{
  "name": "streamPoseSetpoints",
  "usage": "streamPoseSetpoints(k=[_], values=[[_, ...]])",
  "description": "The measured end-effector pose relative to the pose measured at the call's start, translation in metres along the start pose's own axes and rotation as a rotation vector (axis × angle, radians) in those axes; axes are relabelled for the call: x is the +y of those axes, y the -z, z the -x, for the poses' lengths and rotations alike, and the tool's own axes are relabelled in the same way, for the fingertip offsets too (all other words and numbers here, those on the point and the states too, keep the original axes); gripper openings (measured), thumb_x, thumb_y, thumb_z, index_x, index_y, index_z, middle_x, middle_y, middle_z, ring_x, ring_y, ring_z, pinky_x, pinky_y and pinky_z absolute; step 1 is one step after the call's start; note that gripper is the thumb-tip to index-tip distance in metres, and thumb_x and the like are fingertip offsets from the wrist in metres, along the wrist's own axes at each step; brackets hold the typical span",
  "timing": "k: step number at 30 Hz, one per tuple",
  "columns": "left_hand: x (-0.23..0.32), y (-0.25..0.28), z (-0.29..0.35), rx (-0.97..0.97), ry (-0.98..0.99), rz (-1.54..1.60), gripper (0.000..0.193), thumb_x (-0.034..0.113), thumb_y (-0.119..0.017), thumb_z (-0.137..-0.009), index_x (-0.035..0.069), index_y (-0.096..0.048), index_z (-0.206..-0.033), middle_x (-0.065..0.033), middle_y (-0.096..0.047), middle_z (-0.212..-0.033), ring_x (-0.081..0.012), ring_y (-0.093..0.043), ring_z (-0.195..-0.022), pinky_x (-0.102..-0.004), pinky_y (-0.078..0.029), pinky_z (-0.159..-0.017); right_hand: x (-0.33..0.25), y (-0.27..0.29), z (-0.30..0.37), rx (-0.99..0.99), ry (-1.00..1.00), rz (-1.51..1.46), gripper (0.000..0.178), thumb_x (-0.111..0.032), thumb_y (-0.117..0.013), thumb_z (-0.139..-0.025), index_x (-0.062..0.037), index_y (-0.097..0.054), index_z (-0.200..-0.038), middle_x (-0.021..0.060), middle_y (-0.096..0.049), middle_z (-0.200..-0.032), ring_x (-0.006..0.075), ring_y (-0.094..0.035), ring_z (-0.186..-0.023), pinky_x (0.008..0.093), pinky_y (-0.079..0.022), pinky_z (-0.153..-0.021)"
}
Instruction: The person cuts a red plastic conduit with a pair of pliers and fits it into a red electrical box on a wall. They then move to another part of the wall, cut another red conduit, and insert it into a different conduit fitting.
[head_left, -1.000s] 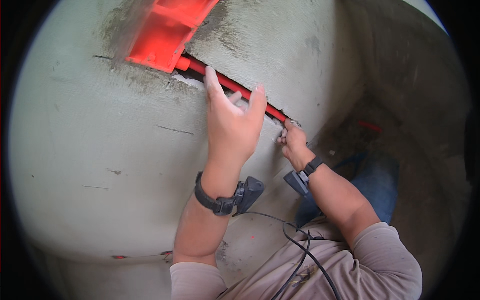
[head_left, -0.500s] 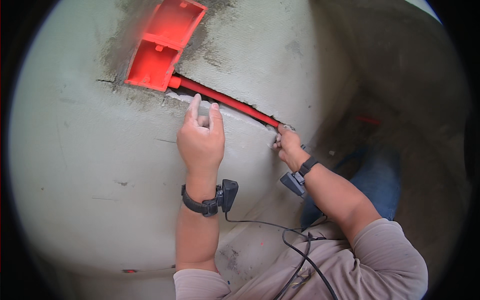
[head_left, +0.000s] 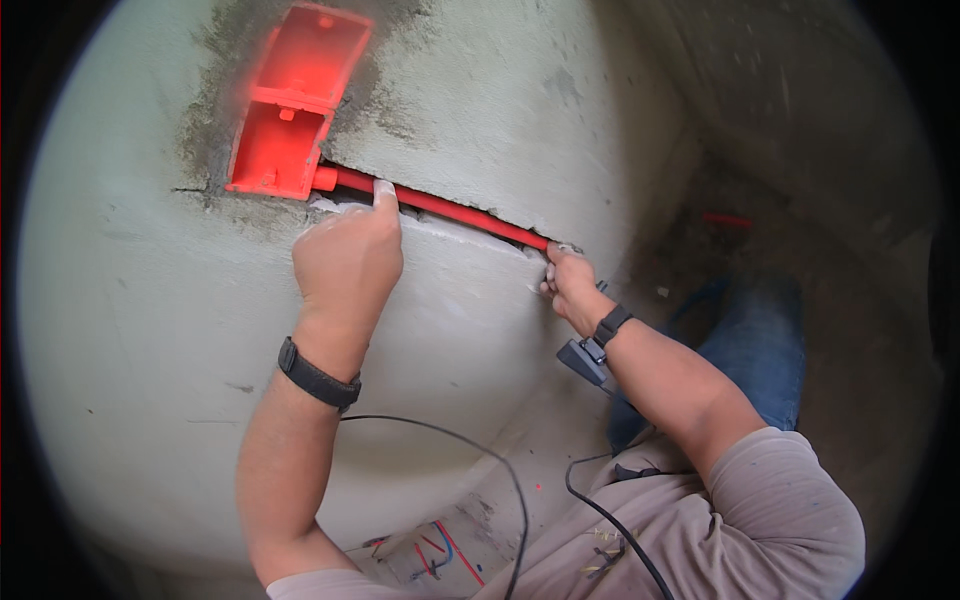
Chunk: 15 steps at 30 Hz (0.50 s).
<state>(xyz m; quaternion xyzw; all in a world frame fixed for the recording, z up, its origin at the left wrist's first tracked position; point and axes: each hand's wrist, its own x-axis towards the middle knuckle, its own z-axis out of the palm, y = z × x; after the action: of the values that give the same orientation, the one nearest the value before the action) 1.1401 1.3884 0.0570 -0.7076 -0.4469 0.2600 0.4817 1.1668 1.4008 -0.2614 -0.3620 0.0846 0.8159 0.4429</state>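
A red plastic conduit pipe (head_left: 460,212) lies slantwise in a groove cut into the pale wall. Its upper left end meets a short red stub on the lower of two joined red electrical boxes (head_left: 273,150), which are set in the wall. My left hand (head_left: 350,250) is closed, fingers curled, with its whitened thumb pressed on the pipe a little to the right of the stub. At the pipe's lower right end, by the wall's edge, my right hand (head_left: 572,285) is closed round it; some of its fingers are hidden behind the wall edge.
Below on the floor lie several thin red and blue pieces (head_left: 440,550). Another red piece (head_left: 727,220) lies on the dark floor at right. Black cables (head_left: 500,455) hang from my wrist straps across my shirt. Rough mortar (head_left: 375,120) surrounds the boxes.
My left hand has turned and closed, going from open beside the groove to its thumb pressing the pipe. My right hand keeps its hold. The view has shifted slightly.
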Motion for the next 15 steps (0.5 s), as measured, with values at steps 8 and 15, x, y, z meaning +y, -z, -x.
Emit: streamPoseSetpoints(k=[8, 15], values=[[0.022, 0.024, 0.006, -0.2, -0.046, 0.186, 0.029, 0.017, -0.059, -0.086, 0.006, -0.066, -0.112, -0.0163, -0.07, -0.093, -0.0303, -0.069, -0.067, -0.0418, -0.055, -0.056, 0.0, 0.005, -0.004, -0.055, -0.013, 0.011, 0.028, -0.03, -0.06, -0.098, -0.012, -0.053, -0.078, -0.0004, -0.046, -0.057, 0.0125, -0.04, -0.043, 0.029, -0.039, -0.04], [0.067, 0.012, 0.031, 0.085, 0.423, 0.583, 0.043, 0.021, -0.062, -0.088, 0.005, -0.058, -0.127, -0.023, -0.059, -0.129, -0.0394, -0.066, -0.1, -0.0461, -0.055, -0.081, 0.0, 0.003, 0.001, -0.102, 0.012, 0.046, 0.027, -0.03, -0.059, -0.098, -0.0125, -0.052, -0.079, -0.0012, -0.045, -0.057, 0.0123, -0.04, -0.043, 0.0291, -0.039, -0.039]])
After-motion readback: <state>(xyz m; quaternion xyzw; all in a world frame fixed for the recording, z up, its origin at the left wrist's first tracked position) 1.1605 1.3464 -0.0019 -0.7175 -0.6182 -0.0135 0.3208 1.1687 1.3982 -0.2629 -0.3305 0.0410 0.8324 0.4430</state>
